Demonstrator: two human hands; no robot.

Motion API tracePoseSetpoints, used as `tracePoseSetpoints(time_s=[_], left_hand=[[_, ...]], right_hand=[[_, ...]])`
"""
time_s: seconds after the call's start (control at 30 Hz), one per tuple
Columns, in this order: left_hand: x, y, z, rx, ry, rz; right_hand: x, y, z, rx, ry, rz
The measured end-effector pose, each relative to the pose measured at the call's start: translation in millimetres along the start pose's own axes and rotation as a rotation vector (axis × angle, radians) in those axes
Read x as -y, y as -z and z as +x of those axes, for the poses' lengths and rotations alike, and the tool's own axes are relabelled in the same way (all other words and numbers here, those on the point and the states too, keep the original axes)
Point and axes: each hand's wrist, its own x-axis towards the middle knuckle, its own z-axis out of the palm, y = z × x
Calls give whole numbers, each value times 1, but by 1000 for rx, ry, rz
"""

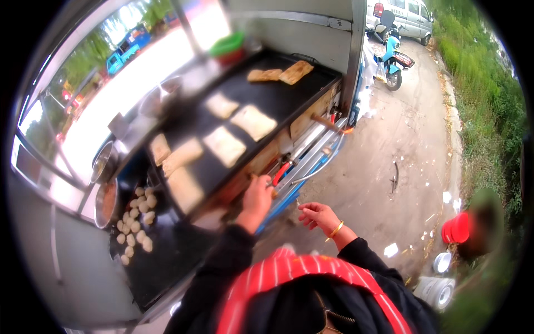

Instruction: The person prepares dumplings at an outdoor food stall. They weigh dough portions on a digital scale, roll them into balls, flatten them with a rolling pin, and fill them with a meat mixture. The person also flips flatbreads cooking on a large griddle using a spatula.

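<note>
My left hand [255, 202] is at the front side of a black flat griddle [190, 104], its fingers curled at a small brownish piece beside a red-handled valve [281, 173]; its grip is unclear. To its right, my right hand [319, 216], with a gold bracelet [335, 231], hangs over the ground with fingers bent; something thin may be at the fingertips. Pale flat dough pieces [225, 146] lie on the griddle. Two browned flatbreads [296, 72] lie at its far end, touching. Several dough balls [135, 225] sit on a dark oiled surface [167, 250] at left.
Metal bowls [105, 202] stand left of the griddle, and a green basin [227, 44] behind it. A brown rod [327, 123] juts from the griddle's front. Right of the stall lie a paved path [375, 167], a blue scooter [392, 58], a red container [455, 228] and a white bucket [436, 292].
</note>
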Motion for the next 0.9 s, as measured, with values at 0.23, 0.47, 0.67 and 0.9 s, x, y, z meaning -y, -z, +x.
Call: tracePoseSetpoints(time_s=[0.23,0.47,0.67,0.9], left_hand=[[-122,93,29,-9,-834,-288],[-71,88,37,264,-583,-1021],[27,64,-19,429,764,-350],[-12,-59,-11,-219,1097,-1493]], right_hand=[[109,18,-41,543,9,423],[156,-7,8,91,326,294],[182,2,59,177,247,116],[199,20,136,457,197,-105]])
